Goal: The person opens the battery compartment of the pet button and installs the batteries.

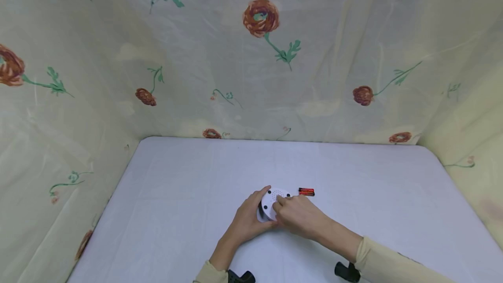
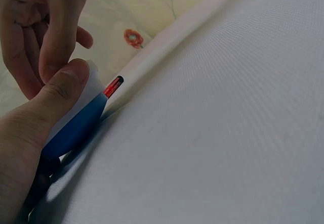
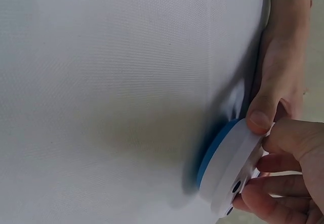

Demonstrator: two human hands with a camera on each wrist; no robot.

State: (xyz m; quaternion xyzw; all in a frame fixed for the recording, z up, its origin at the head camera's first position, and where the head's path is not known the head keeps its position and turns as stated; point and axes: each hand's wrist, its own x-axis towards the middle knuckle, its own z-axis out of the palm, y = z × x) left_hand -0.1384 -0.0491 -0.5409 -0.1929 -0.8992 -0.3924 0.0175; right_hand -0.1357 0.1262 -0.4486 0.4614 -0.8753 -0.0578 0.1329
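Round white-and-blue device [image 1: 270, 199], its perforated face turned up in the head view, lies between the two hands, on or just above a white tablecloth [image 1: 177, 178]; contact with the cloth cannot be made out. The left hand [image 1: 244, 221], at 8 o'clock from the device, grips the rim, its thumb at 6 o'clock and a finger reaching to 11; the left wrist view shows the blue shell [image 2: 83, 125] beneath that thumb. The right hand [image 1: 299, 216], at 4 o'clock, has bent fingers against the face; whether they pinch a part of it or merely press cannot be told. Three dark feet [image 1: 269, 191] show at 11, 2 and between 8 and 9 o'clock, the 4 o'clock sector being covered by the right hand. The governing relation, as judged here, is between this face and two red-and-black batteries [image 1: 306, 192], lying side by side near the device at about half past 2, their long axes running roughly from 9 to 3 o'clock. Nearer to them is the right hand, from which they lie toward 1 o'clock.
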